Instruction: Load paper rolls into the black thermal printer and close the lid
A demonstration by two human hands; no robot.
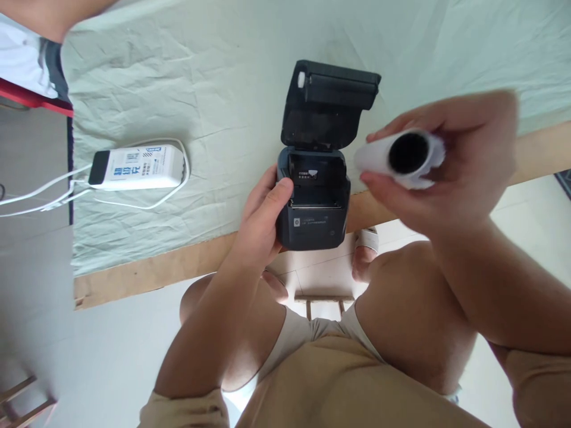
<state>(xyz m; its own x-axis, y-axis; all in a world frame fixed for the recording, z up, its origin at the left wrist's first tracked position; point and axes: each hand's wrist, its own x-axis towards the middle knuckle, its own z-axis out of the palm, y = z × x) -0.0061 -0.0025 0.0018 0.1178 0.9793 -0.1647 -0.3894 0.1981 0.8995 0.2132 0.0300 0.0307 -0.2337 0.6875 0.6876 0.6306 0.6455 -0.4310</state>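
My left hand (266, 211) grips the left side of a dark portable label printer (319, 229) at the front edge of the table. The printer's lid (328, 107) is swung up, and its paper bay looks hollow, with a small white label inside. To the right of the printer, my right hand (464, 160) is closed round a white paper roll (379, 156) with a dark round core opening. The roll is held apart from the printer, and its loose paper edge looks ragged. Motion blurs the right hand slightly.
A white power strip (145, 167) with white cables lies on the pale green tablecloth (223, 77) at the left. Bare wood (156, 270) forms the table's front edge. Another person's arm (57, 15) reaches in at the upper left. A wooden stool (27, 392) stands lower left.
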